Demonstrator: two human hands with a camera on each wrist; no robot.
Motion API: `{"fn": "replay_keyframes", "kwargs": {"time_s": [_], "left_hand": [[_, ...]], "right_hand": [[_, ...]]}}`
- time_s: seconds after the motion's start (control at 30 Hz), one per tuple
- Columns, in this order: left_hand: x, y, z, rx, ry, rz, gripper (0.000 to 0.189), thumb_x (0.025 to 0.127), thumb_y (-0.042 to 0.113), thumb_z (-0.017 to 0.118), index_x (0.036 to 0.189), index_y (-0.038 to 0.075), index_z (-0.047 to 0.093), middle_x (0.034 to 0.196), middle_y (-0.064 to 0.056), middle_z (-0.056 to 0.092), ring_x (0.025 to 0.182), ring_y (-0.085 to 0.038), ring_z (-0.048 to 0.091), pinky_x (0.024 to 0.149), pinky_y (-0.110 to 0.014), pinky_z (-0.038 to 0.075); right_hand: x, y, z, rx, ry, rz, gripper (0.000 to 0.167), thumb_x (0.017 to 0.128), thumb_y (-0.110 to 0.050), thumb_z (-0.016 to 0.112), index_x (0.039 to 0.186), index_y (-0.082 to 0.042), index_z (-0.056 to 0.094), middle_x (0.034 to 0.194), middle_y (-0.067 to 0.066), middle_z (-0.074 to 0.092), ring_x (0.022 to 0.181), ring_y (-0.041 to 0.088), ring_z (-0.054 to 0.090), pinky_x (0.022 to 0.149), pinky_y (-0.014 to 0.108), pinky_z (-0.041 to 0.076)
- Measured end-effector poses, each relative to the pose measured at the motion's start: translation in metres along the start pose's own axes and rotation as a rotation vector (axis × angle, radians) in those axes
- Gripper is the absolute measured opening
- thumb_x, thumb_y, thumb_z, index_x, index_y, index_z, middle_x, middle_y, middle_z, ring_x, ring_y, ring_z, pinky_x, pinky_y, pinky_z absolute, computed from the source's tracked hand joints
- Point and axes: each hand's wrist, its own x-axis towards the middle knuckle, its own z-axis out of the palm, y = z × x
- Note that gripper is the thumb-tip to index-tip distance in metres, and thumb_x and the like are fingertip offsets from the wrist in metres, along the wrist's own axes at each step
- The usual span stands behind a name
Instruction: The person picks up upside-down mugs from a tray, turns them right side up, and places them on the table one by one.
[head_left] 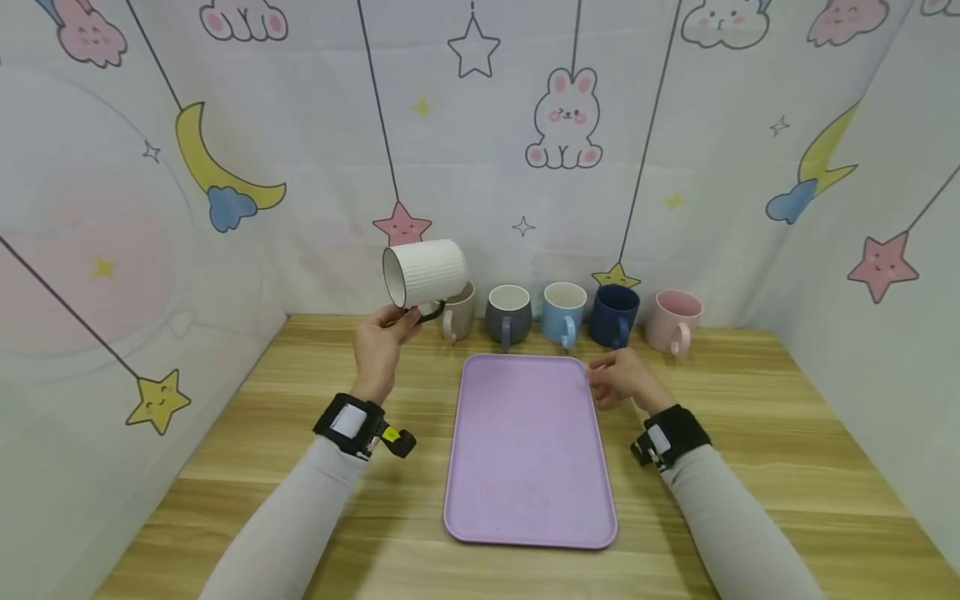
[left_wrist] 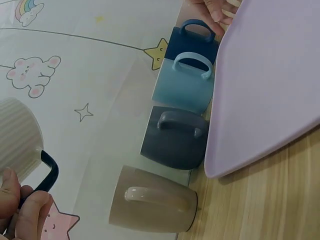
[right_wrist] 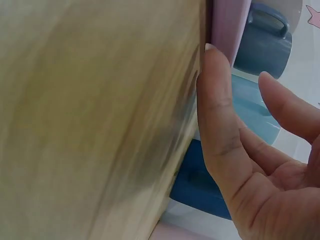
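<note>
In the head view my left hand [head_left: 379,346] pinches the dark handle of a white ribbed mug [head_left: 426,273]. The mug is lifted above the table and lies on its side, mouth facing left and handle underneath. The left wrist view shows thumb and fingers curled on that dark handle [left_wrist: 50,172]. My right hand [head_left: 626,379] is at the upper right edge of a purple tray [head_left: 531,450]. Seen from the right wrist, its fingers [right_wrist: 217,100] are loosely extended, one tip at the tray's side [right_wrist: 230,30], and nothing is held; whether they touch cannot be told.
Behind the tray stands a row of mugs: beige [head_left: 459,312], dark grey [head_left: 508,321], light blue [head_left: 562,315], navy [head_left: 615,315] and pink [head_left: 672,323]. A patterned cloth [head_left: 480,167] hangs close behind them. All rest on a wooden table [head_left: 750,433].
</note>
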Motion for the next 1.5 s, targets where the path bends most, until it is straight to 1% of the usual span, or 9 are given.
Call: {"fn": "replay_keyframes", "kwargs": {"time_s": [0.17, 0.33, 0.5, 0.73, 0.87, 1.03, 1.27, 1.37, 1.5], "left_hand": [[0.007, 0.002, -0.011, 0.021, 0.062, 0.008, 0.03, 0.097, 0.004, 0.073, 0.121, -0.014, 0.068, 0.098, -0.001, 0.07, 0.088, -0.006, 0.072, 0.087, -0.023, 0.061], [0.014, -0.001, -0.021, -0.004, 0.123, 0.001, 0.031, 0.097, 0.003, 0.072, 0.123, -0.014, 0.068, 0.1, -0.002, 0.071, 0.092, -0.008, 0.072, 0.087, -0.022, 0.06], [0.022, -0.005, -0.03, 0.0, 0.203, -0.032, 0.033, 0.095, 0.003, 0.075, 0.125, -0.01, 0.07, 0.1, -0.003, 0.073, 0.091, -0.009, 0.072, 0.084, -0.021, 0.061], [0.029, -0.014, -0.042, 0.101, 0.28, -0.066, 0.036, 0.093, 0.004, 0.077, 0.126, -0.008, 0.07, 0.115, -0.016, 0.072, 0.088, -0.005, 0.072, 0.086, -0.021, 0.06], [0.03, -0.02, -0.045, 0.162, 0.302, -0.08, 0.035, 0.092, 0.003, 0.079, 0.124, -0.009, 0.071, 0.115, -0.019, 0.072, 0.084, -0.005, 0.071, 0.087, -0.026, 0.061], [0.033, -0.031, -0.047, 0.205, 0.316, -0.084, 0.031, 0.092, 0.0, 0.078, 0.121, -0.009, 0.072, 0.112, -0.019, 0.071, 0.079, -0.003, 0.07, 0.086, -0.027, 0.062], [0.036, -0.045, -0.047, 0.301, 0.338, -0.109, 0.026, 0.091, 0.002, 0.08, 0.114, -0.008, 0.076, 0.112, -0.025, 0.073, 0.073, -0.001, 0.067, 0.072, -0.015, 0.06], [0.036, -0.05, -0.046, 0.317, 0.335, -0.14, 0.027, 0.091, 0.002, 0.08, 0.116, -0.008, 0.076, 0.116, -0.025, 0.073, 0.079, -0.006, 0.07, 0.078, -0.021, 0.062], [0.037, -0.058, -0.042, 0.339, 0.329, -0.188, 0.031, 0.092, 0.004, 0.079, 0.121, -0.005, 0.074, 0.12, -0.023, 0.073, 0.093, -0.02, 0.074, 0.089, -0.035, 0.062]], "right_hand": [[0.001, 0.003, 0.003, 0.013, -0.035, 0.043, 0.05, 0.097, 0.003, 0.064, 0.141, 0.019, 0.048, 0.083, 0.015, 0.068, 0.066, 0.018, 0.068, 0.061, 0.038, 0.065], [0.002, 0.003, 0.007, -0.002, -0.064, 0.049, 0.058, 0.092, 0.01, 0.065, 0.144, 0.019, 0.043, 0.084, 0.014, 0.068, 0.067, 0.019, 0.069, 0.061, 0.038, 0.065], [0.005, 0.004, 0.008, 0.035, -0.061, 0.079, 0.059, 0.09, 0.013, 0.064, 0.145, 0.018, 0.042, 0.083, 0.014, 0.066, 0.065, 0.019, 0.067, 0.061, 0.037, 0.065], [0.007, 0.001, 0.008, 0.042, -0.074, 0.117, 0.059, 0.09, 0.014, 0.063, 0.145, 0.017, 0.041, 0.088, 0.016, 0.063, 0.068, 0.02, 0.066, 0.06, 0.035, 0.064], [0.008, -0.001, 0.009, 0.024, -0.07, 0.13, 0.059, 0.089, 0.015, 0.064, 0.144, 0.017, 0.042, 0.091, 0.018, 0.061, 0.067, 0.02, 0.066, 0.059, 0.035, 0.064], [0.007, -0.003, 0.009, -0.007, -0.062, 0.135, 0.058, 0.089, 0.016, 0.063, 0.143, 0.017, 0.043, 0.093, 0.019, 0.06, 0.068, 0.021, 0.066, 0.059, 0.034, 0.065], [0.009, -0.003, 0.01, -0.013, -0.054, 0.154, 0.056, 0.09, 0.017, 0.062, 0.142, 0.015, 0.044, 0.095, 0.02, 0.059, 0.069, 0.022, 0.066, 0.06, 0.035, 0.065], [0.009, -0.002, 0.011, 0.0, -0.047, 0.157, 0.055, 0.089, 0.018, 0.062, 0.141, 0.015, 0.044, 0.091, 0.019, 0.058, 0.068, 0.022, 0.065, 0.058, 0.034, 0.064], [0.009, 0.0, 0.011, 0.013, -0.041, 0.154, 0.055, 0.089, 0.018, 0.062, 0.14, 0.015, 0.044, 0.088, 0.019, 0.057, 0.066, 0.022, 0.064, 0.057, 0.034, 0.064]]}}
